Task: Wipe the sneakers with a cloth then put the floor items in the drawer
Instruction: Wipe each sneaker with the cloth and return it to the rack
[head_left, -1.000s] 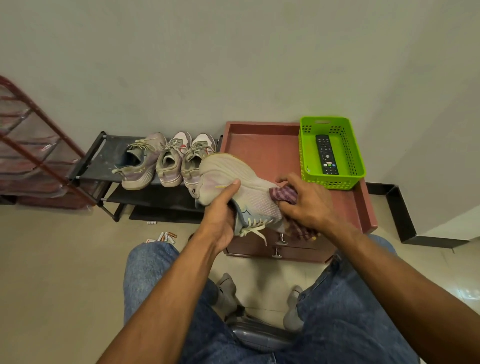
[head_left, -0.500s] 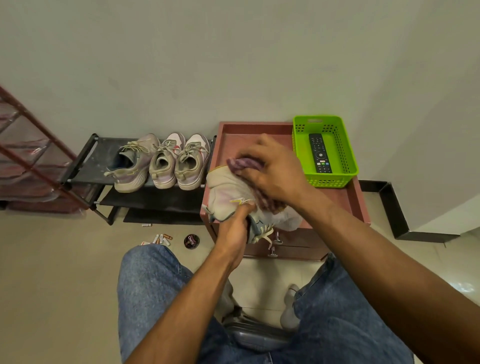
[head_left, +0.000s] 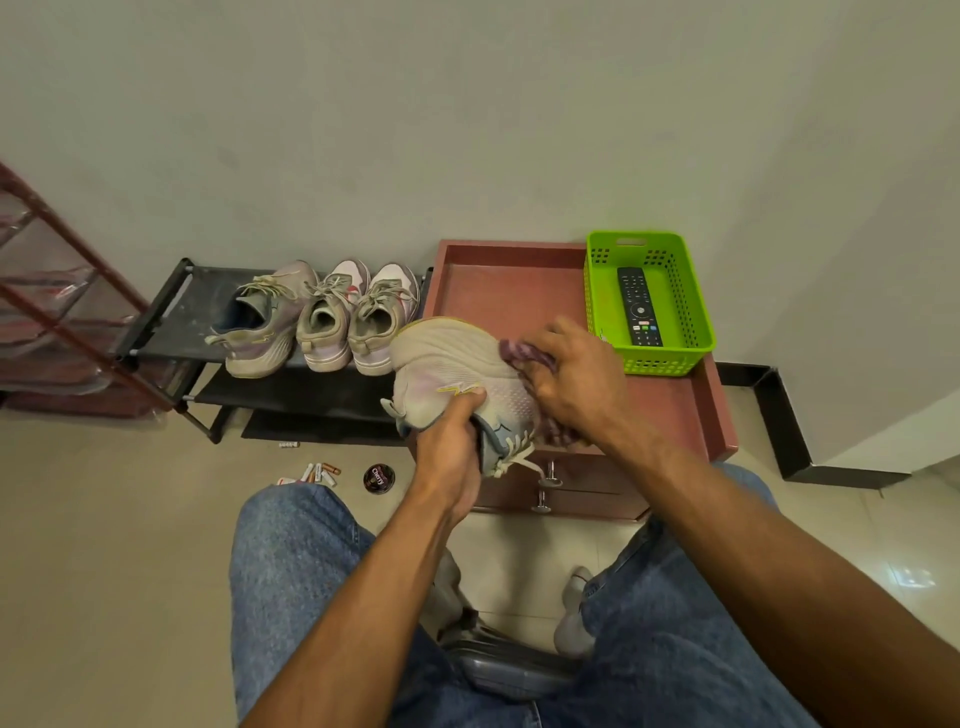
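Above the front edge of the red drawer unit (head_left: 696, 415), the left hand (head_left: 449, 457) grips the sneaker (head_left: 452, 364) while the right hand (head_left: 576, 379) pinches the cloth (head_left: 519, 353) against its toe, so wiping is under way; next likely means turning the shoe

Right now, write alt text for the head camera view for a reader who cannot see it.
A seated person's left hand grips a pale sneaker while the right hand rubs it with a purple cloth above a reddish drawer cabinet. Three more sneakers sit on a black rack; batteries and a polish tin lie on the floor.
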